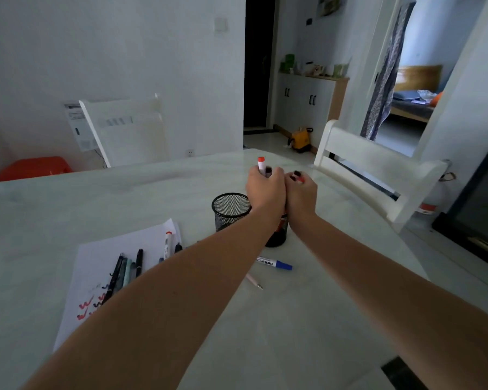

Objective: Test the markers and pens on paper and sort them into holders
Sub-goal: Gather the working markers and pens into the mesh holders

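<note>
Both hands are raised side by side above the table, over the holders. My left hand (265,190) grips a white marker with a red end (261,164) that sticks up out of the fist. My right hand (300,192) is curled round a small red piece (300,180), probably the marker's cap. Below the left wrist stands a black mesh holder (230,211). A second dark holder (278,233) is mostly hidden behind my arms. On the white paper (96,254) with red and dark scribbles lie several pens (124,270) and a red-capped marker (167,243).
A blue-capped marker (276,263) and a thin pink pen (254,281) lie on the pale table (68,209) between my forearms. White chairs stand at the far edge (124,128) and at the right edge (378,170). An orange stool (34,167) stands beyond the table's left side.
</note>
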